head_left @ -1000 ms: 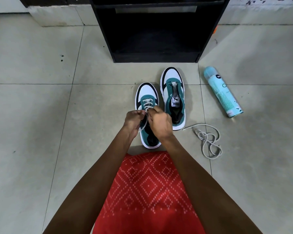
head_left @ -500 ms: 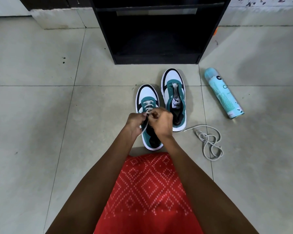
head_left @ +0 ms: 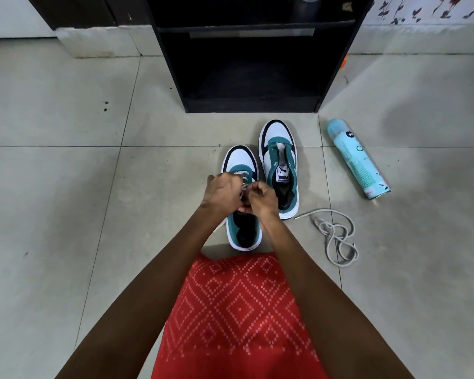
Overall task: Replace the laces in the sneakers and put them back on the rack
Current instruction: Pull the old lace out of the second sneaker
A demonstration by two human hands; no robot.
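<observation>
**Threading the near sneaker on the floor**

I am looking down at a pale tiled floor (head_left: 66, 187), facing the open black rack (head_left: 173, 64). Both sneakers are standing on the tiles in front of it. The unlaced sneaker (head_left: 278, 132) is nearer the rack, and the half-laced sneaker (head_left: 240, 162) is just beside it under my hands. A loose lace (head_left: 337, 233) and a spray can (head_left: 356, 160) are lying off to the right. Since a second ago my left hand (head_left: 223, 195) has slid forward over the lacing. It and my right hand (head_left: 263, 199) are curling tight, pinching the grey lace (head_left: 244, 184) between them.
</observation>
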